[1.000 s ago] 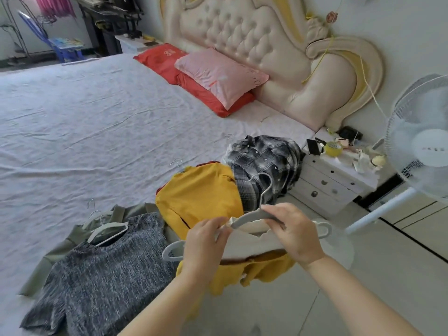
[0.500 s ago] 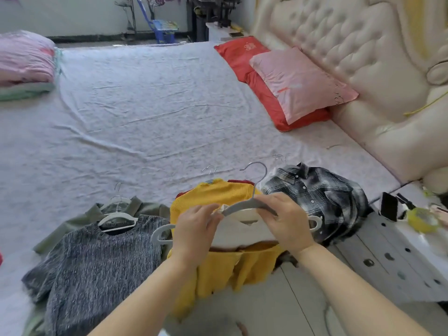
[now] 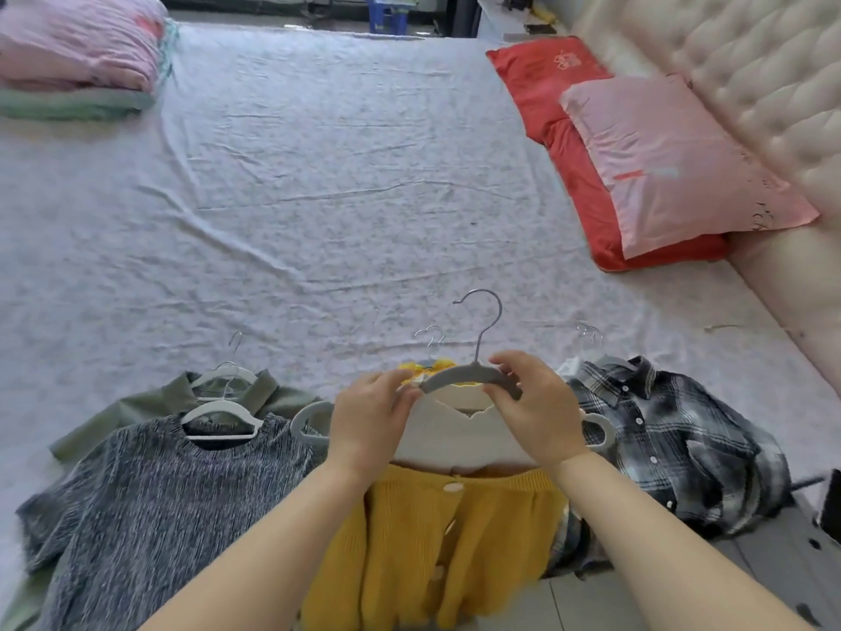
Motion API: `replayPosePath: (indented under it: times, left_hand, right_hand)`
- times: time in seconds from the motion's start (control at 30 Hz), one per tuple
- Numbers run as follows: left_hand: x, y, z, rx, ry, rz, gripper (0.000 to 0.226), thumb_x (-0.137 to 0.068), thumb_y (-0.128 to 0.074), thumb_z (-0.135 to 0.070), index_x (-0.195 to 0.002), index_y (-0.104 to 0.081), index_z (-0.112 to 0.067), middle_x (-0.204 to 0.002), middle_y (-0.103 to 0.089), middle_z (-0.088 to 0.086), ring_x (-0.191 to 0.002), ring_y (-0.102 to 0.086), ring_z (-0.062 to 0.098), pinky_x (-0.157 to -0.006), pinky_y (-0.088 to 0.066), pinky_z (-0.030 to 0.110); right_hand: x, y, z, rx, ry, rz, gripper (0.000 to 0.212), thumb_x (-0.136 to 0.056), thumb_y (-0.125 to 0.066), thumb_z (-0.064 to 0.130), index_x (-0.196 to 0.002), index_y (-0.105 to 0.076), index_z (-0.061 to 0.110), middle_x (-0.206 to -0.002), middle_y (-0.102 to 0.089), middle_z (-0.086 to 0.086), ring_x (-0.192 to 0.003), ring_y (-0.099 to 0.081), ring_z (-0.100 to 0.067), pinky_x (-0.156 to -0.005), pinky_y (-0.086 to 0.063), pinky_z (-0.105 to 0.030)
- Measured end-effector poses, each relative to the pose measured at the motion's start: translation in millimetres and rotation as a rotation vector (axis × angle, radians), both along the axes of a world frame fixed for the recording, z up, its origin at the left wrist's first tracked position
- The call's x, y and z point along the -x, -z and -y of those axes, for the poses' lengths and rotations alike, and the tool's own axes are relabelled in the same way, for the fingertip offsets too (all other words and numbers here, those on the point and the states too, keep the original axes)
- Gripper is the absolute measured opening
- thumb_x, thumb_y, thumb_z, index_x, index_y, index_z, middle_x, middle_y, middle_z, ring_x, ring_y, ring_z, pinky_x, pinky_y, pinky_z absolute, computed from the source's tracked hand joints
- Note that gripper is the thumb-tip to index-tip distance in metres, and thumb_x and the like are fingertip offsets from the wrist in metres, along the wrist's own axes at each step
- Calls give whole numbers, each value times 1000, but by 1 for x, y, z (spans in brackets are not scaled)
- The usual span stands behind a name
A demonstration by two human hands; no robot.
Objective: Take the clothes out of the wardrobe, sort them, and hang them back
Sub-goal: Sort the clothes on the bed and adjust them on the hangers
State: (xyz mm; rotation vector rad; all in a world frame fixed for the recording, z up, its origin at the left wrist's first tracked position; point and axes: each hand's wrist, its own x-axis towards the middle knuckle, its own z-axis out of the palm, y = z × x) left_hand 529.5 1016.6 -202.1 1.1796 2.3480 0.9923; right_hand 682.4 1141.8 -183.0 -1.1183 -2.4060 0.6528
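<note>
A grey hanger (image 3: 468, 376) with a metal hook carries a cream top (image 3: 455, 437) just above the near edge of the bed. My left hand (image 3: 371, 416) pinches the hanger's left shoulder, and my right hand (image 3: 534, 409) grips its right shoulder. Under the cream top lies a yellow knitted cardigan (image 3: 455, 535) that hangs over the bed edge. To the left, a speckled grey top (image 3: 150, 498) on a white hanger lies over an olive green garment (image 3: 141, 400). On the right lies a black and white plaid shirt (image 3: 678, 444).
The bed sheet (image 3: 318, 189) stretches away ahead. Folded pink and green bedding (image 3: 77, 56) sits at the far left. A pink pillow (image 3: 673, 166) on a red pillow (image 3: 559, 111) leans by the padded headboard (image 3: 746, 61). A nightstand corner (image 3: 810, 557) shows at the lower right.
The view swung left and down from the nightstand and fan onto the bed. Both hands carried the hanger with the cream top forward over the yellow cardigan.
</note>
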Motion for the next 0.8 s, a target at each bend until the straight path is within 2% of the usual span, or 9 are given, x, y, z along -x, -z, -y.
replayPosePath:
  times: [0.13, 0.3, 0.4, 0.47, 0.53, 0.6, 0.73, 0.8]
  left_hand:
    - [23, 29, -27, 60, -7, 22, 40, -86, -45, -36, -112, -65, -13, -101, -69, 8, -98, -59, 29, -82, -46, 38]
    - [49, 78, -58, 131, 33, 10, 33, -92, -50, -26, -120, -60, -12, -112, -65, 9, -105, -56, 30, -89, -43, 38]
    - [59, 108, -74, 151, 51, 19, 35, -91, -54, -18, -126, -55, -12, -124, -59, 6, -116, -51, 26, -95, -37, 32]
    - [64, 127, -82, 170, 49, 16, 38, -89, -57, -14, -127, -54, -8, -128, -55, 10, -119, -49, 30, -97, -38, 36]
    - [67, 148, -85, 219, 28, 7, 40, -88, -58, -14, -127, -53, -6, -129, -52, 13, -119, -48, 32, -97, -39, 41]
    - [68, 162, -85, 256, 17, 18, 41, -88, -56, -17, -128, -52, -7, -126, -53, 13, -118, -47, 33, -96, -42, 43]
    - [67, 172, -75, 340, 10, 30, 45, -90, -56, -21, -133, -47, -10, -129, -50, 8, -121, -44, 27, -99, -38, 43]
    - [66, 171, -67, 347, 19, -17, 41, -84, -61, -18, -123, -56, -5, -118, -58, 12, -114, -53, 32, -90, -44, 45]
  right_hand:
    - [28, 29, -33, 55, -6, 62, 21, -78, -71, 15, -98, -65, 17, -86, -61, 8, -73, -49, -6, -64, -36, -20]
    - [63, 80, -72, 113, -45, 94, 19, -78, -70, 12, -96, -66, 15, -82, -55, 12, -72, -50, -6, -61, -35, -7]
    - [80, 116, -93, 139, -41, 146, 18, -81, -67, 14, -98, -64, 16, -87, -56, 12, -82, -56, -12, -65, -37, -18]
    - [90, 141, -105, 187, -21, 223, 23, -85, -62, 15, -108, -61, 16, -98, -57, 7, -93, -56, -15, -70, -39, -24]
    - [98, 165, -113, 256, -15, 319, 33, -86, -61, 14, -119, -56, 13, -115, -56, -1, -108, -52, -19, -82, -42, -29]
    - [101, 183, -113, 312, -32, 390, 39, -86, -61, 15, -124, -52, 12, -124, -52, -5, -116, -46, -21, -94, -40, -32]
    - [95, 197, -93, 361, -143, 474, 40, -89, -58, 16, -127, -48, 12, -129, -48, -4, -125, -39, -20, -99, -33, -27]
    - [89, 194, -80, 380, -180, 462, 38, -90, -58, 18, -126, -49, 13, -133, -46, -2, -131, -35, -18, -103, -30, -26]
